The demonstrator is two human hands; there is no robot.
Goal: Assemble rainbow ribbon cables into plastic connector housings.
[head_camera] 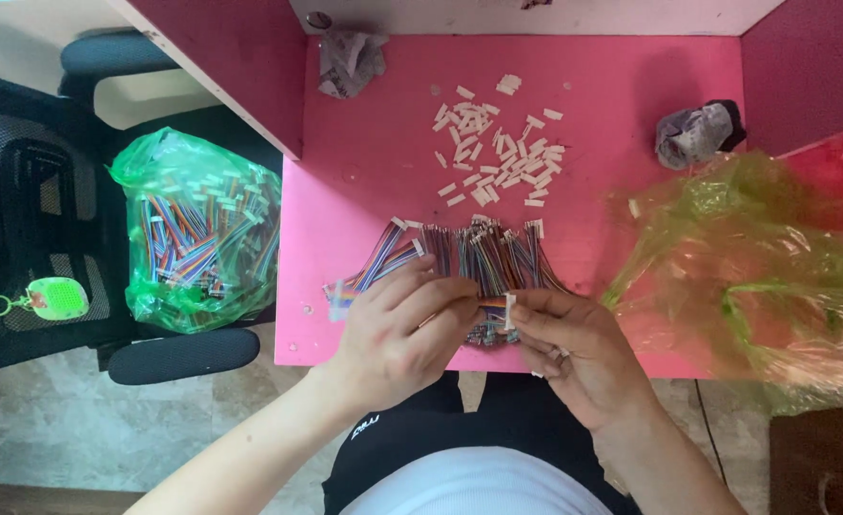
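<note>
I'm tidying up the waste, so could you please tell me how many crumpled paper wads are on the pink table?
2: one crumpled paper wad at the table's back edge, left of centre; another near the back right, beside the empty green bag.

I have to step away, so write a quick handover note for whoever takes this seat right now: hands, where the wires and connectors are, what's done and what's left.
Left hand: fingers closed on a multicoloured wire piece at the table's near edge.
Right hand: pinching a small white connector at that wire's end.
Wire bundle: lying on the pink table just beyond the hands, some ends already white-capped.
Loose white connectors: scattered farther back, many unused.
Green bag of wires: on the chair to the left, full.
Empty-looking green bag: on the right.
Left: the pile of loose connectors.
</note>
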